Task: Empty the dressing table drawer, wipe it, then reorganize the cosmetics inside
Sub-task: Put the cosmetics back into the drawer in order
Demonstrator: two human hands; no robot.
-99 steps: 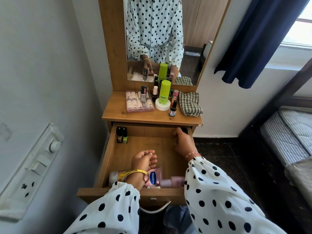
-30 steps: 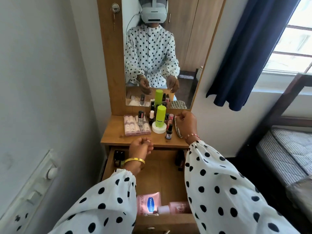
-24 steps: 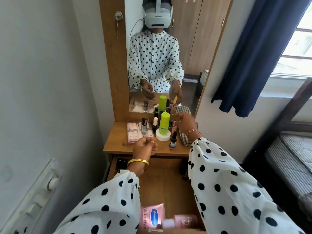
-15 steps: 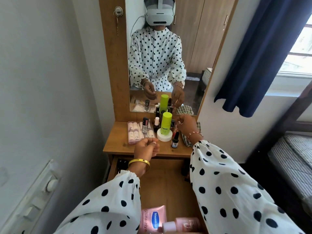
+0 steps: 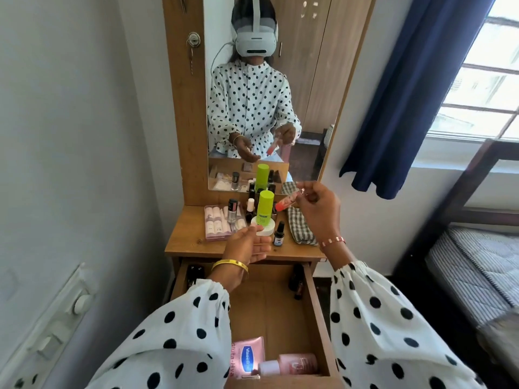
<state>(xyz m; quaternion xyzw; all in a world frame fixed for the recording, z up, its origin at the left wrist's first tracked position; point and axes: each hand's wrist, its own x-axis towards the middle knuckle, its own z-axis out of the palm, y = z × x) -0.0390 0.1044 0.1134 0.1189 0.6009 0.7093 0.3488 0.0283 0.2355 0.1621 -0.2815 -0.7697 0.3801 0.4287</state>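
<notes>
My right hand (image 5: 316,209) is raised above the worktop (image 5: 191,240), its grip pinched on a slim tube with a red end (image 5: 286,202), which slants down to the left toward the lime-green bottle (image 5: 265,204). My left hand (image 5: 248,244) hovers palm up over the worktop's front edge, fingers relaxed and spread, its grip wide and holding nothing. The lime-green bottle stands upright on a round white jar (image 5: 265,228). Left of it lies a clear box of pale pink tubes (image 5: 217,223) with a small clear nail polish bottle (image 5: 232,211) standing on it. A small dark dropper bottle (image 5: 279,234) stands just right of the white jar, and a checked cloth (image 5: 302,226) lies beside that, partly behind my right hand. Below the worktop the drawer (image 5: 317,313) is pulled out. At its near end lie a pink Vaseline tube (image 5: 248,356) and a pink bottle with a white cap (image 5: 292,364), side by side. Small dark bottles (image 5: 297,283) sit in the drawer's far right corner, and more dark items (image 5: 193,273) sit in the far left corner, too shadowed to tell apart. The mirror (image 5: 309,80) above the worktop reflects both my hands and the tube.
</notes>
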